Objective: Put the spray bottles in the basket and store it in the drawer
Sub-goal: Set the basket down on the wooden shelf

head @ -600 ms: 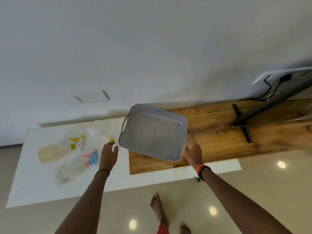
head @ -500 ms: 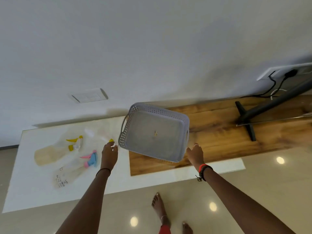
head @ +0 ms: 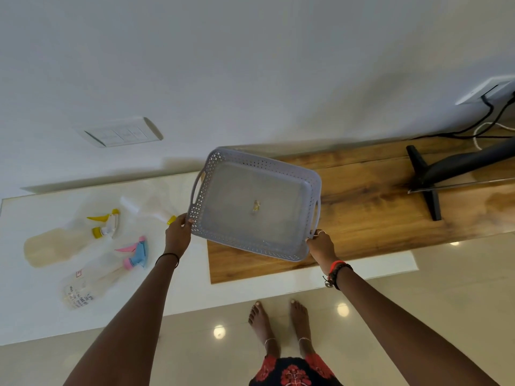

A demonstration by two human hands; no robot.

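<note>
A grey perforated plastic basket (head: 278, 168) is held tilted over the wooden top, with nothing but a small scrap on its floor. My left hand (head: 178, 235) grips its near-left corner and my right hand (head: 320, 245) grips its near-right corner. On the white counter to the left lie three spray bottles: one with a yellow trigger (head: 67, 240), a clear one with a pink and blue trigger (head: 111, 271), and a clear one with a yellow tip (head: 156, 204) partly behind my left hand.
The white counter (head: 33, 316) runs left; a wooden top (head: 376, 210) runs right and carries a black monitor stand (head: 429, 179) with cables to a wall socket (head: 482, 90). A switch plate (head: 122, 132) is on the wall. My bare feet stand on glossy floor tiles.
Both hands have closed on the basket's near corners; before, their fingers were just short of it. The basket sits at much the same tilt.
</note>
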